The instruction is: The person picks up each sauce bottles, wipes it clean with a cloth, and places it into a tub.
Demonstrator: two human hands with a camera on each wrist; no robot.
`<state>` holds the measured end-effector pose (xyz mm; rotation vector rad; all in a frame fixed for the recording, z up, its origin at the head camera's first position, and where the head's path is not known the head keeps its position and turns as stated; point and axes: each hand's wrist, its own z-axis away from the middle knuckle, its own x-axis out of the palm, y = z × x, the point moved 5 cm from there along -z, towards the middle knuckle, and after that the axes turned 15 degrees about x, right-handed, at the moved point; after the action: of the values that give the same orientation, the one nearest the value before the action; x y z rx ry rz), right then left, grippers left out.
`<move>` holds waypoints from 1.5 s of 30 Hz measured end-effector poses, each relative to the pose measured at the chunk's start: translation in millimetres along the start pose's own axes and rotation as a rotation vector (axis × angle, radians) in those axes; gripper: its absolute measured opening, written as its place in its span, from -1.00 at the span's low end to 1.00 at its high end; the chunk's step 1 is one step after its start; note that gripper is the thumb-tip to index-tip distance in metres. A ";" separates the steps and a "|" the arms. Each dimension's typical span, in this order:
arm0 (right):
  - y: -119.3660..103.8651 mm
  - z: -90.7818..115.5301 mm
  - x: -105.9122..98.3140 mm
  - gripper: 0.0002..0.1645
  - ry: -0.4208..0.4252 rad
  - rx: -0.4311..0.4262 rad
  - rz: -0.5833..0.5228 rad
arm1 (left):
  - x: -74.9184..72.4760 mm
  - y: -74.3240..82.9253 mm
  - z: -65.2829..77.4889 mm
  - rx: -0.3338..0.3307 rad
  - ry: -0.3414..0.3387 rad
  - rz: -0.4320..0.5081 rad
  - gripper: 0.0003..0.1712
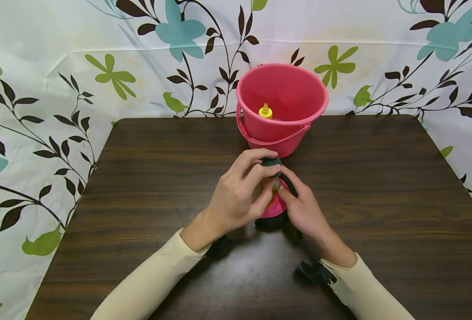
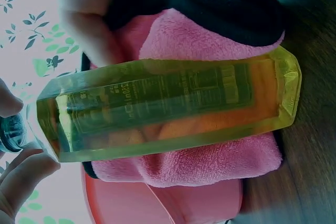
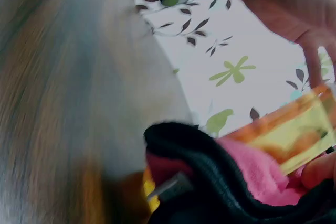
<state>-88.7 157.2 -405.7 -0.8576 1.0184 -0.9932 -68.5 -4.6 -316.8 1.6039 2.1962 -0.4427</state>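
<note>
My left hand grips a bottle by its neck, just under the dark cap. In the left wrist view the bottle is long and faceted, of clear plastic with a yellow liquid and a label. Behind it spreads a pink fleece piece with black edging, a cloth or pouch. My right hand holds this pink piece by its edge, thumb on the near side. The bottle lies against the pink fleece; whether it sits inside a fold, I cannot tell. Part of the fleece hides behind the left hand.
Just beyond the hands stands a pink bucket with its handle down. A yellow bottle with a pointed tip shows inside it. The dark wooden table meets a leaf-patterned curtain at the back.
</note>
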 end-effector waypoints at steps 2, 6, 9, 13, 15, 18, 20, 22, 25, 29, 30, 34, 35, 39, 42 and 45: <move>-3.8 3.9 -0.6 -0.34 -0.009 0.008 -0.033 | -0.1 0.0 0.2 -0.003 -0.002 0.001 -0.76; -13.3 11.1 -3.0 -0.35 -0.025 0.008 -0.082 | -0.7 0.0 0.6 -0.006 -0.005 -0.004 -0.76; -20.8 15.6 -5.4 -0.34 -0.028 0.006 -0.097 | -1.1 0.1 0.9 -0.005 -0.003 -0.010 -0.77; -33.5 22.4 -10.2 -0.32 -0.023 -0.016 -0.115 | -1.3 -0.1 1.0 -0.007 -0.001 -0.009 -0.78; -40.6 26.3 -13.0 -0.32 -0.024 -0.031 -0.129 | -1.1 -0.3 1.0 -0.008 -0.004 -0.005 -0.77; -50.6 31.8 -17.8 -0.32 -0.022 -0.045 -0.137 | -0.7 -0.7 1.2 -0.009 -0.006 0.000 -0.76; -56.7 35.7 -21.0 -0.32 -0.021 -0.047 -0.138 | -0.4 -0.7 1.4 -0.007 -0.006 0.000 -0.76; -62.5 39.5 -24.3 -0.33 -0.017 -0.051 -0.140 | -0.2 -0.7 1.7 -0.006 -0.006 -0.001 -0.77; -70.6 44.8 -28.5 -0.34 -0.020 -0.071 -0.158 | -0.2 -0.7 2.2 -0.004 -0.009 -0.005 -0.77; -78.0 49.5 -32.9 -0.34 -0.038 -0.109 -0.200 | -0.8 -1.4 3.1 -0.009 -0.016 -0.010 -0.78; -78.9 50.2 -33.8 -0.34 -0.040 -0.114 -0.205 | -0.9 -1.6 3.4 -0.010 -0.018 -0.011 -0.77; -78.0 51.3 -36.6 -0.33 -0.034 -0.111 -0.195 | -1.1 -1.7 3.7 -0.012 -0.027 -0.015 -0.76; -77.0 51.4 -37.2 -0.33 -0.030 -0.105 -0.187 | -1.0 -1.8 3.6 -0.012 -0.029 -0.015 -0.75; -72.1 51.3 -40.0 -0.33 -0.018 -0.081 -0.165 | -0.8 -1.4 3.0 -0.007 -0.033 -0.021 -0.74; -67.1 52.1 -44.2 -0.34 -0.002 -0.052 -0.150 | -1.3 -0.3 2.0 -0.004 -0.042 -0.027 -0.73; -60.4 54.4 -51.8 -0.34 0.015 -0.022 -0.140 | -1.5 1.3 0.9 0.001 -0.071 -0.038 -0.71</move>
<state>-62.6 192.8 -320.0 -0.9509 0.9940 -1.1098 -66.8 -5.9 -316.9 1.5252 2.1776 -0.5037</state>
